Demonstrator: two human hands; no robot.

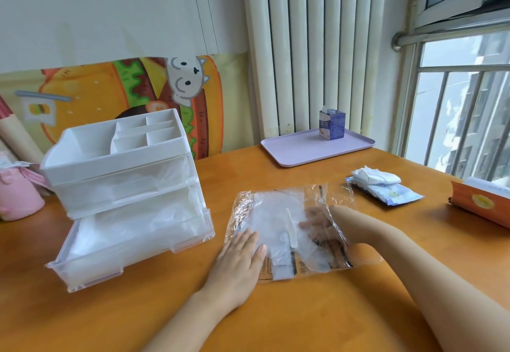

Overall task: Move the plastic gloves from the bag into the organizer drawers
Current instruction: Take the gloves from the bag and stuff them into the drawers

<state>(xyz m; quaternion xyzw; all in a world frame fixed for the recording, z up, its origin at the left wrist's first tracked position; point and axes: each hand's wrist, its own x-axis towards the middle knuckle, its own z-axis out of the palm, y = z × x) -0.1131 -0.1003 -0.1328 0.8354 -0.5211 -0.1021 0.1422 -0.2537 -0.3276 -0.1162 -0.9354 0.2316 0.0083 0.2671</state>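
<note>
A clear plastic bag [328, 194] lies flat on the wooden table, with a stack of thin plastic gloves [271, 213] inside it. My right hand [317, 223] is inside the bag, seen through the film, its fingers on the gloves; whether they grip any I cannot tell. My left hand [240, 255] lies flat with straight fingers on the bag's near left corner. To the left stands the white organizer [116, 155]. Its bottom drawer [118, 249] is pulled out and holds crumpled clear gloves. The drawer above it is pushed in and also shows clear plastic.
A lilac tray [298, 150] with a small blue carton [332, 124] sits at the back. A wet-wipe pack with white tissue [383, 186] lies right of the bag. An orange box [483, 205] is at the right edge, a pink item [16, 200] at the left.
</note>
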